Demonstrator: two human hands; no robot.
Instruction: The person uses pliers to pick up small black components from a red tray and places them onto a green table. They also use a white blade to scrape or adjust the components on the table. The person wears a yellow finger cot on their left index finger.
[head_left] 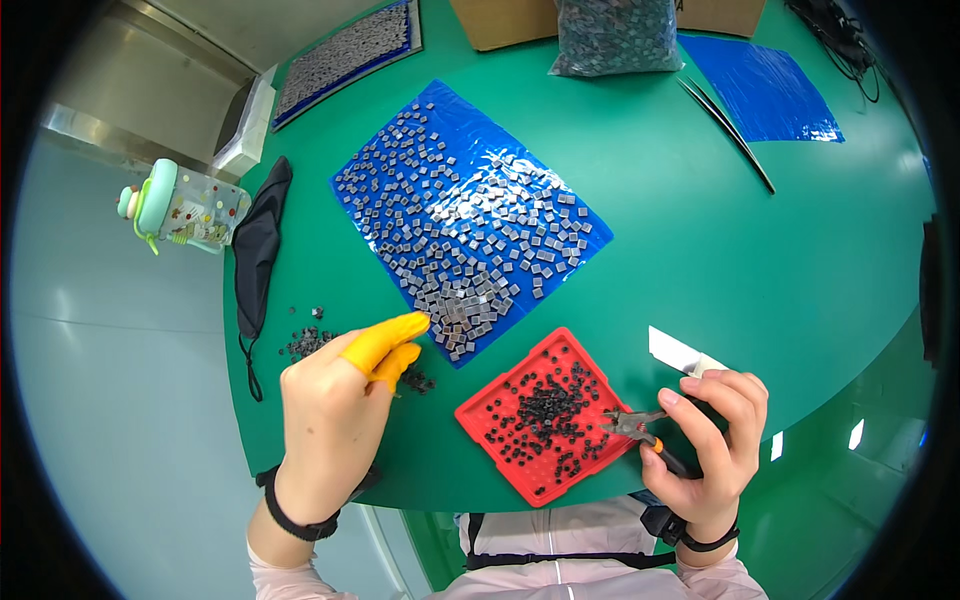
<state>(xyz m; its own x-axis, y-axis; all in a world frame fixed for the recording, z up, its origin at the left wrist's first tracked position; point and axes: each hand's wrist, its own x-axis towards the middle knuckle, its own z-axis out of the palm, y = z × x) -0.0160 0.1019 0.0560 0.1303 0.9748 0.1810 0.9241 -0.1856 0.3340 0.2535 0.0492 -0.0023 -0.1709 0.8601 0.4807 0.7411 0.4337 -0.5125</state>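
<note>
Yellow finger cots cover the thumb and index finger of my left hand (345, 390). Its index fingertip reaches the near corner of a blue sheet (450, 105), beside a dense cluster of small grey square pieces (465, 310). Thumb and index tips are a little apart, with nothing visible between them. My right hand (715, 440) is closed on small cutting pliers (632, 425) with orange and black handles. The pliers' jaws lie over the right rim of a red tray (520, 485). Many tiny black round parts (550, 405) lie in that tray, heaped in the middle.
Black scraps (310, 342) lie left of my left hand. Farther left are a black mask (258, 250) and a clear bottle (200, 205). Tweezers (730, 135), another blue sheet (765, 90) and a filled bag (615, 40) are at the back. A white strip (680, 350) lies by my right hand.
</note>
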